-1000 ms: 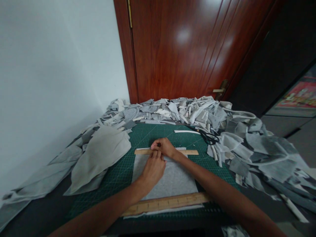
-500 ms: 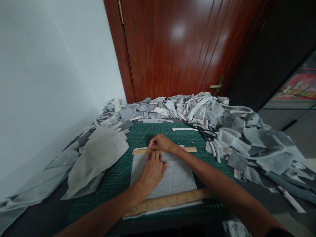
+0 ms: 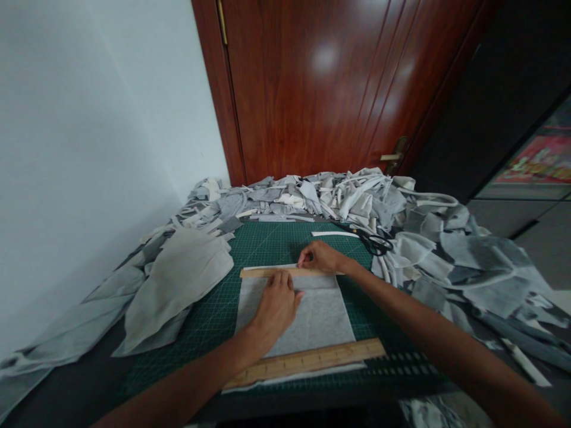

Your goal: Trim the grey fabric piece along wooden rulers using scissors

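A piece of grey fabric (image 3: 312, 309) lies flat on a green cutting mat (image 3: 263, 241). Across its far edge runs a thin wooden ruler (image 3: 256, 273), and a wider wooden ruler (image 3: 312, 359) lies over its near edge. My left hand (image 3: 277, 306) rests on the fabric, fingers stretched forward with their tips pressing on the thin ruler. At the far edge, right of the left hand, my right hand (image 3: 323, 257) pinches the fabric's edge between thumb and fingertips; the exact grip is partly hidden. The right hand covers part of the thin ruler.
Black-handled scissors (image 3: 377, 242) and a white fabric strip (image 3: 334, 233) lie on the mat's far right. Heaped grey and white fabric scraps (image 3: 285, 199) border the back and sides. A larger pale fabric piece (image 3: 178, 288) overlaps the mat's left side. Behind stands a wooden door (image 3: 307, 89).
My right hand has moved to the right along the fabric's far edge, away from the left fingertips. My left hand has stayed on the thin ruler.
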Tool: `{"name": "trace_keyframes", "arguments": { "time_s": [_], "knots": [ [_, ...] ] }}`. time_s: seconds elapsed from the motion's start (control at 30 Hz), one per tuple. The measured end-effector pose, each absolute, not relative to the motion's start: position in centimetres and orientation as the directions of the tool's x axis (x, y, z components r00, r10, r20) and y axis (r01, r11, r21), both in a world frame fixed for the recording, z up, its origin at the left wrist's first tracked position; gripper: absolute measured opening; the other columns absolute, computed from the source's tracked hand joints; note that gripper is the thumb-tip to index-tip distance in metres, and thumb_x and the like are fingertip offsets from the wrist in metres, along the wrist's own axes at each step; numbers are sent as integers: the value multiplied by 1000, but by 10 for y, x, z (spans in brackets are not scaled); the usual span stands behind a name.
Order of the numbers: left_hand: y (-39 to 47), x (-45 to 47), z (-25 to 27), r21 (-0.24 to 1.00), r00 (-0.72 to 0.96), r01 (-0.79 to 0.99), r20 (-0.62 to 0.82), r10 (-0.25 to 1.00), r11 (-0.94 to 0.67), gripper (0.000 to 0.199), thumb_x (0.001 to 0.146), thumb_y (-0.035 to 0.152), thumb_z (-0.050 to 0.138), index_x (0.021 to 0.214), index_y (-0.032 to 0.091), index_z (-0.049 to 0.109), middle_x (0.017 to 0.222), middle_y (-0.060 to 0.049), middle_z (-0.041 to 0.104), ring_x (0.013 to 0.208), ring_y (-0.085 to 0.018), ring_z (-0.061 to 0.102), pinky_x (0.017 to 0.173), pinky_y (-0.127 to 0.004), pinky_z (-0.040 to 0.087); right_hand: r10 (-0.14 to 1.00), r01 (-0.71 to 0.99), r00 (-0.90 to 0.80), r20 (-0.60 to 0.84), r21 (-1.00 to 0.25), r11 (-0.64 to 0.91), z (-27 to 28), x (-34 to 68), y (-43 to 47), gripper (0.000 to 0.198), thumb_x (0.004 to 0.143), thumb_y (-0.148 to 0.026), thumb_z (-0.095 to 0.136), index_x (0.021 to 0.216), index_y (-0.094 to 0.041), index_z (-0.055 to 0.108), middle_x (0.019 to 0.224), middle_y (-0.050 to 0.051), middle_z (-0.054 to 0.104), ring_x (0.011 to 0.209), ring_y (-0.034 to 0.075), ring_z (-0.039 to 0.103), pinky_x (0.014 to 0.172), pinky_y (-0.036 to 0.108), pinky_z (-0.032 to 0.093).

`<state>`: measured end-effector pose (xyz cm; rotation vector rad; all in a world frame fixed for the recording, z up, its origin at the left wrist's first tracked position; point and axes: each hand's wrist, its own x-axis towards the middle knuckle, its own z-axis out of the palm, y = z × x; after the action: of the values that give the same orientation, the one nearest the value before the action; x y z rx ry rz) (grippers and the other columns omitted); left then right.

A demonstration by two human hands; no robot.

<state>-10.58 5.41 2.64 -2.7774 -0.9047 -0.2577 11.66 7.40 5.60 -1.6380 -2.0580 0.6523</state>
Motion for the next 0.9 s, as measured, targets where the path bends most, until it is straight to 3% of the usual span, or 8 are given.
{"name": "trace_keyframes", "arguments": {
  "time_s": [0.27,0.4,0.63,0.9],
  "knots": [
    [52,-103,22,-147,785,608,255,564,-780,50,103,37,56,127,-5,67,120,-26,67,113,-34,60,97,-44,50,976,785,-211,49,-587,199,52,128,70,18,82,-16,66,88,-15,83,80,5,78,68,13,66,63,21,42],
    [49,-99,21,-213,780,622,248,574,-754,52,103,38,54,127,-7,67,123,-30,67,114,-35,61,96,-45,51,971,740,-227,79,-634,225,46,117,76,18,85,-14,64,91,-14,81,85,5,79,72,13,67,66,20,44],
    [48,-98,20,-241,783,618,270,560,-748,49,104,38,54,126,-4,69,133,-32,63,118,-37,62,94,-46,52,956,740,-265,125,-609,285,50,80,92,13,87,-13,68,90,-14,80,85,5,78,74,12,67,69,20,44],
    [44,-96,26,-301,787,617,243,567,-727,47,103,39,56,115,-2,74,122,-31,69,109,-37,67,88,-45,53,951,761,-278,132,-575,302,50,42,114,11,85,-10,71,89,-14,80,84,4,78,74,11,67,70,19,44]
  ]
}}
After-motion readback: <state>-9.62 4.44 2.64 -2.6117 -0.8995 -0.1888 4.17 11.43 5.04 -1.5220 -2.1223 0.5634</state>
